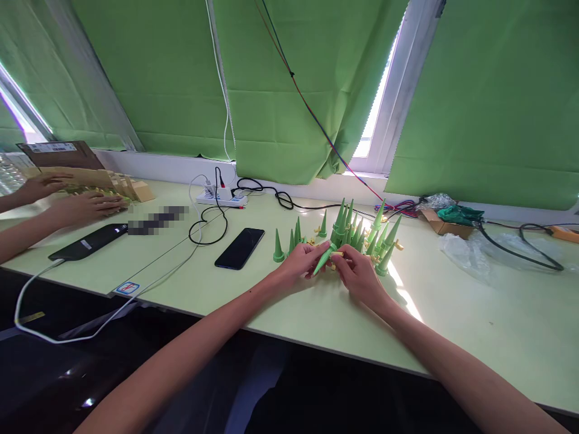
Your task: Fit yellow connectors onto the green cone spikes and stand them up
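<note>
My left hand (pixel 304 260) is closed on a green cone-shaped spike (pixel 322 260), its tip slanting down to the left. At the wide end of that spike, my right hand (pixel 358 272) pinches a small yellowish piece (pixel 337 254). Just behind both hands, several green spikes (pixel 348 222) stand upright in a cluster on the table, some with small yellow parts at their sides. A separate green spike (pixel 278 248) stands to the left of my left hand.
A black phone (pixel 239 248) lies left of my hands. Farther left are a power strip (pixel 221 198), a black device (pixel 90 241) with a white cable, and another person's hands (pixel 90 206) at a cardboard box. At right are a small box (pixel 446 222) and clear plastic bags (pixel 468 253).
</note>
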`<act>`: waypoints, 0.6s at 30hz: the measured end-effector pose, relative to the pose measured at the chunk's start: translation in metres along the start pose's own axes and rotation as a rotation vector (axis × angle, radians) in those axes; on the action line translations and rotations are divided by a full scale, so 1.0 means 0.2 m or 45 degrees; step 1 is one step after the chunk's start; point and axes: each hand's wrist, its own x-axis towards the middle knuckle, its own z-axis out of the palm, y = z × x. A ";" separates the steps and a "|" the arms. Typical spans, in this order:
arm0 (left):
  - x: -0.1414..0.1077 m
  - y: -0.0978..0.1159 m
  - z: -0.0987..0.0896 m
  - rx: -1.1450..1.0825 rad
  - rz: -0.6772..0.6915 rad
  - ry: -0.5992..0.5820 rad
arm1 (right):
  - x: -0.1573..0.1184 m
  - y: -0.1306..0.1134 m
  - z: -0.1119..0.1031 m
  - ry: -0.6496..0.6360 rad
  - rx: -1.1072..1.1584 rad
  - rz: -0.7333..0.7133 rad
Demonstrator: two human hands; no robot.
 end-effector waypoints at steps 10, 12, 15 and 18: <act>0.01 0.01 -0.03 -0.559 -0.278 -0.170 | 0.00 0.01 0.00 0.020 -0.157 -0.126; 0.01 0.02 -0.04 -0.561 -0.294 -0.153 | 0.00 0.01 -0.01 0.006 -0.187 -0.150; 0.01 0.02 -0.04 -0.579 -0.283 -0.119 | -0.01 0.00 -0.01 0.003 -0.212 -0.171; 0.00 0.02 -0.04 -0.611 -0.252 -0.137 | -0.01 -0.01 -0.01 0.007 -0.214 -0.194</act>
